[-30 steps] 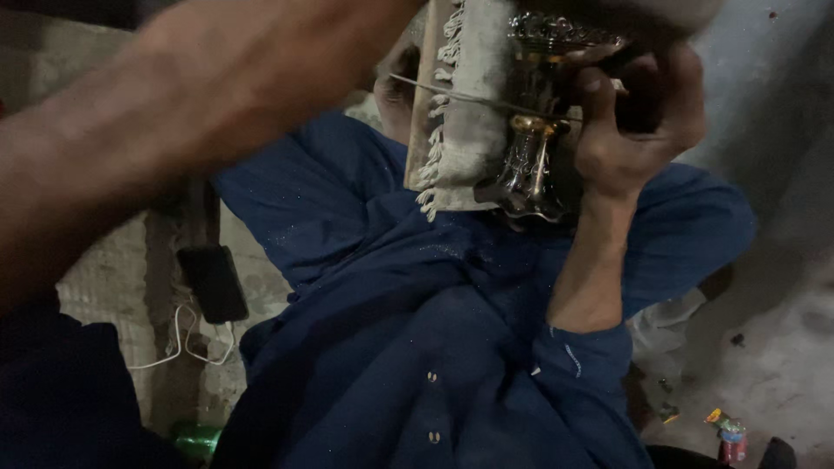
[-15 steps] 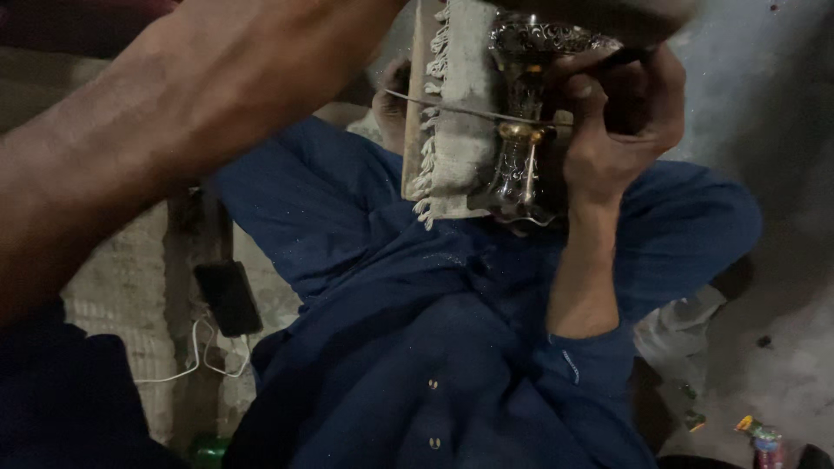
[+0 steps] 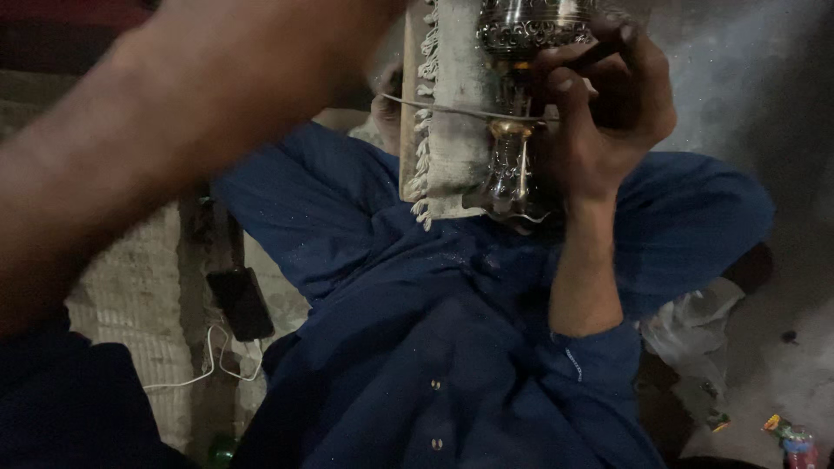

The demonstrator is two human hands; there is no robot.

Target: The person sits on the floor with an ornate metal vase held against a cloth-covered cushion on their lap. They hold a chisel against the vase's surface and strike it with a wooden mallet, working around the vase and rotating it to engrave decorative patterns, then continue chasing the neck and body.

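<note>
An ornate silver goblet [image 3: 519,35] with an embossed bowl and a gold-banded stem [image 3: 511,161] lies on a fringed pale cloth [image 3: 452,130] over a wooden board [image 3: 408,139], above my blue-clothed lap [image 3: 434,347]. A thin cord [image 3: 434,108] crosses the cloth and the stem. My right hand [image 3: 599,122] is closed around a dark slim tool [image 3: 599,54] whose tip rests against the goblet's bowl. My left forearm [image 3: 191,130] is raised across the upper left, blurred, and its hand is out of the frame at the top.
A dark phone-like block [image 3: 239,300] with a white cable [image 3: 208,369] lies on a woven mat [image 3: 130,295] at left. A crumpled clear plastic bag [image 3: 695,321] and small colourful scraps [image 3: 786,434] lie on the grey floor [image 3: 764,95] at right.
The view has dipped, so the goblet, board and right hand sit higher in frame. The right hand stays on the tool at the goblet. The left arm stays raised.
</note>
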